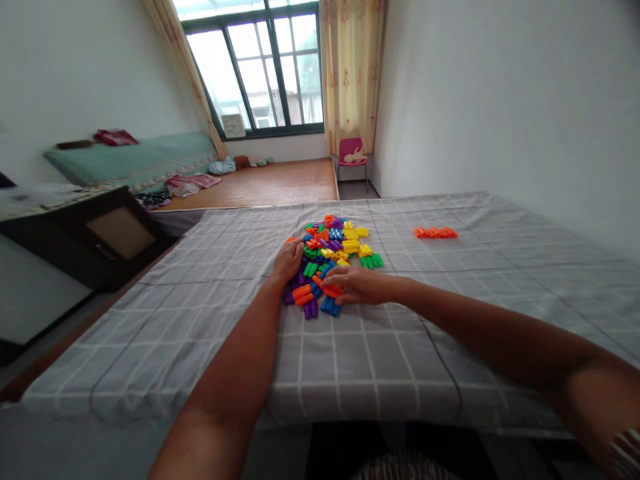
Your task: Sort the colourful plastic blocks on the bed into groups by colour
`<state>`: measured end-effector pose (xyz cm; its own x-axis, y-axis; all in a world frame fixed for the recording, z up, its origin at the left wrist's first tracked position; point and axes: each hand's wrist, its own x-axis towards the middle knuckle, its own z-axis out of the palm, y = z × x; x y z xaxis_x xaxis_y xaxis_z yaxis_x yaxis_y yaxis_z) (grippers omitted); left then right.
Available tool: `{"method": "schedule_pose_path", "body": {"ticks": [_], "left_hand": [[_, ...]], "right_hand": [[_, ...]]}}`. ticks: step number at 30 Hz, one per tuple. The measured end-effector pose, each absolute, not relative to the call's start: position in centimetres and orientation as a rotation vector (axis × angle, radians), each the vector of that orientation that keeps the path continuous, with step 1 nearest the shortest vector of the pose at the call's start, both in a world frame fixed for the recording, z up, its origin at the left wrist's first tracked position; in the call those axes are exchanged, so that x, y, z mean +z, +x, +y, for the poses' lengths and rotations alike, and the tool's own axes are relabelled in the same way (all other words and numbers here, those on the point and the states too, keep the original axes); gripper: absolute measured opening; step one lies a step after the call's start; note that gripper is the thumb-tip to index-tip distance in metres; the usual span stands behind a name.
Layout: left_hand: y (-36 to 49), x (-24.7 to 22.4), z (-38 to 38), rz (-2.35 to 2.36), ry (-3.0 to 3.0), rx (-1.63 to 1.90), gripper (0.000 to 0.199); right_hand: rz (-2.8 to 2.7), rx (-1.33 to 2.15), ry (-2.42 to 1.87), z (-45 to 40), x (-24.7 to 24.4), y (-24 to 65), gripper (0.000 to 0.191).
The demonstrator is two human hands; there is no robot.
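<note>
A pile of plastic tube-shaped building blocks in orange, yellow, green, blue and purple lies on the grey checked cloth. My left hand rests at the pile's left edge with its fingers curled. An orange block shows just beyond those fingers; whether they grip it is hidden. From the right, my right hand reaches the near side of the pile, its fingers closed on another orange block. Blue blocks and purple blocks lie just below that hand.
Apart from the pile, a joined row of orange blocks lies on the cloth to the right. Behind the table are a low bed and a pink chair. A dark cabinet stands left, a white wall right.
</note>
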<state>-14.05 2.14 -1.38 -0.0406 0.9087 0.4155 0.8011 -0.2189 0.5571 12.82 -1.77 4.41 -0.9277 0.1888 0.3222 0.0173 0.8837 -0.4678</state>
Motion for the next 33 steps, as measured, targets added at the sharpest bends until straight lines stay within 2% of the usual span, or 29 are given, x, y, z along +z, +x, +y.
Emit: {"method": "schedule_pose_path", "body": {"ticks": [3, 6, 9, 13, 16, 19, 21, 25, 27, 33], "left_hand": [[-14.0, -1.4, 2.2, 1.878, 2.061, 1.092, 0.048], [-13.9, -1.4, 2.3, 1.881, 2.058, 1.099, 0.048], [-13.9, -1.4, 2.3, 1.859, 2.076, 1.115, 0.046], [-14.0, -1.2, 2.2, 1.849, 2.088, 1.126, 0.048], [-14.1, -1.0, 2.3, 1.858, 2.086, 1.108, 0.048], [-14.2, -1.0, 2.4, 1.873, 2.074, 1.084, 0.049], [-14.3, -1.0, 2.5, 1.88, 2.065, 1.076, 0.051], [-14.5, -1.1, 2.6, 1.888, 2.05, 1.061, 0.052], [-14.6, -1.1, 2.5, 1.886, 2.05, 1.052, 0.053], [-14.9, -1.0, 2.5, 1.877, 2.07, 1.055, 0.055]], "right_hand": [[-2.737, 0.703, -0.173, -2.3, 4.3, 12.5, 0.034], [-2.713, 0.729, -0.394, -1.5, 5.2, 13.8, 0.04], [-2.58, 0.562, -0.765, 1.4, 5.9, 16.9, 0.041], [-2.368, 0.191, -1.471, 7.0, 4.8, 22.8, 0.042], [-2.253, 0.128, -1.832, 10.1, 3.2, 27.2, 0.043], [-2.19, 0.052, -1.863, 11.5, 2.4, 30.0, 0.035], [-2.134, 0.055, -1.816, 11.8, 2.4, 30.8, 0.036], [-2.209, 0.242, -1.475, 11.2, 2.2, 30.0, 0.035], [-2.339, 0.364, -1.347, 10.7, 2.0, 29.3, 0.04], [-2.428, 0.505, -1.234, 11.1, 2.3, 29.8, 0.042]]}}
